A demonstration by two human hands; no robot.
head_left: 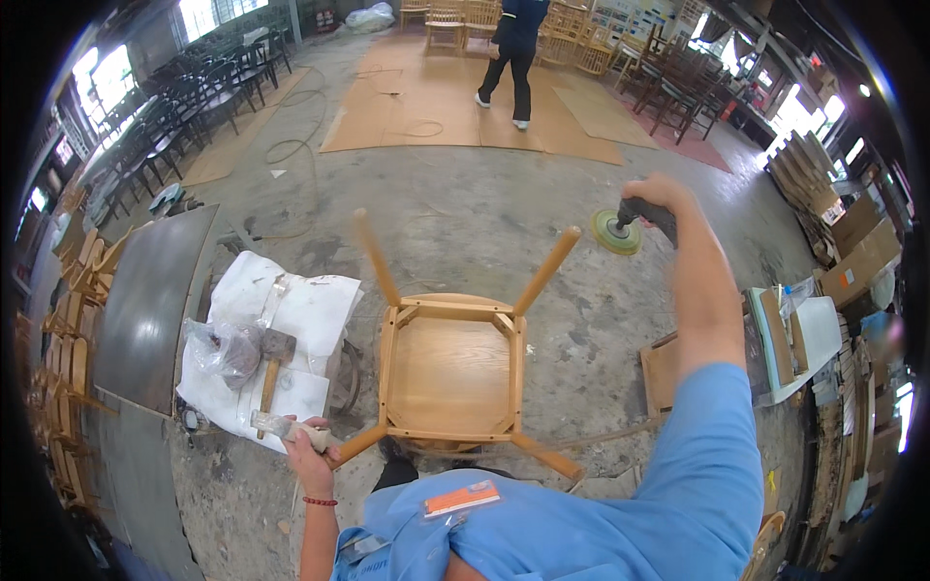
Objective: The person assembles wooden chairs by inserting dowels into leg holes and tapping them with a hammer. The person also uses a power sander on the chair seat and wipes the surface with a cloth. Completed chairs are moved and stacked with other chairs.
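In front of me is an upturned light-wood chair (451, 363), its seat underside facing up and its legs splayed outward. My right hand (662, 198) is raised beyond the chair's far right leg, closed around a dark handheld power sander (647, 213). The sander's round yellow-green disc (616, 232) hangs apart from the wood. Low on the left, beside the near left chair leg (358, 444), my left hand (310, 460) is closed on a short whitish object (281, 426) with a grey end. What kind of object it is I cannot make out.
A mallet (270, 373) and a clear plastic bag (223, 351) lie on a white-covered stand (315, 310) at left. A dark panel (150, 300) stands beyond it. Cardboard (426, 111) covers floor ahead, where a person (518, 48) walks. Chairs (223, 87) line the sides.
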